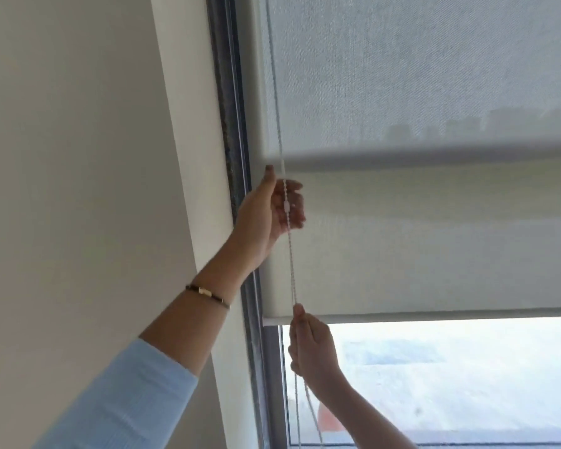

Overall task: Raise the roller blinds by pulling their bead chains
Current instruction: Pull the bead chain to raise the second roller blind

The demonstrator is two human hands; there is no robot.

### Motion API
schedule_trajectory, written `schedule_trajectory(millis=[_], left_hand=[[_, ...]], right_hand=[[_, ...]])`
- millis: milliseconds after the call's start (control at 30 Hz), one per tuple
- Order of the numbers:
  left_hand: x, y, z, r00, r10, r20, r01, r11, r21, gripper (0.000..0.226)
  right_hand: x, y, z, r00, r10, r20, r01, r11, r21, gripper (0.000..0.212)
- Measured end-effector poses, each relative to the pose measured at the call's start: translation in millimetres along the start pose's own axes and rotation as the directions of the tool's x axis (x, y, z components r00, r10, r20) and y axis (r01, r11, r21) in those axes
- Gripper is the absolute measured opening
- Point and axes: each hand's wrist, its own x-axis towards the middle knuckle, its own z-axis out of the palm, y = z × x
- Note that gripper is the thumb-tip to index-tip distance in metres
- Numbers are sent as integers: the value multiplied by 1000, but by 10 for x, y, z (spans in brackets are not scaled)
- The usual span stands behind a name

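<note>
A white bead chain [290, 254] hangs along the left edge of the window, with a small connector at mid height. My left hand [268, 212] is raised beside the chain, fingers curled and apart, the chain running in front of the palm. Lower down, my right hand [311, 346] is closed around the chain. An opaque cream roller blind [434, 241] hangs with its bottom bar [434, 317] partway up the glass. Behind and above it a sheer grey blind [418, 76] ends in a dark bar.
A dark window frame [237, 157] runs down the left side next to a cream wall [78, 157]. Bare glass [467, 384] shows below the blind. My left arm wears a thin bracelet [208, 294] and a light blue sleeve.
</note>
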Motion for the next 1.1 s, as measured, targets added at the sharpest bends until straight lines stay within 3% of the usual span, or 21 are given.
schedule_trajectory(millis=[133, 300, 400, 500, 567, 600, 767, 967, 1100], left_hand=[[110, 96, 240, 988, 21, -154, -18, 1000, 19, 46], [-121, -395, 287, 990, 39, -134, -46, 997, -55, 45], [-86, -396, 281, 992, 51, -118, -58, 997, -54, 43], [-122, -416, 277, 989, 98, -113, -99, 995, -4, 41], [-172, -446, 254, 984, 129, -124, -130, 991, -1, 42], [-198, -458, 239, 982, 141, -128, -141, 990, 2, 43], [-426, -633, 253, 983, 116, -140, -105, 991, 86, 40], [-917, -1176, 297, 989, 43, -143, -13, 978, 208, 43], [-1287, -1590, 272, 989, -57, -136, 93, 957, 276, 45]], right_hand=[[-90, 127, -17, 1000, 21, 11, -20, 1000, -16, 51], [-52, 98, -167, 998, 59, 8, -59, 997, 39, 53], [-30, 99, -252, 988, 130, 80, -136, 988, 77, 52], [-19, 90, -385, 964, 200, 174, -221, 969, 109, 42], [-1, 5, -513, 962, 205, 178, -221, 973, 74, 23], [22, -40, -574, 969, 188, 162, -199, 978, 60, 15], [258, -644, -721, 999, 22, 30, -26, 991, 131, 30], [489, -1485, -561, 977, -205, 67, 193, 970, 149, 25], [585, -1890, -388, 953, -275, 129, 259, 958, 126, 27]])
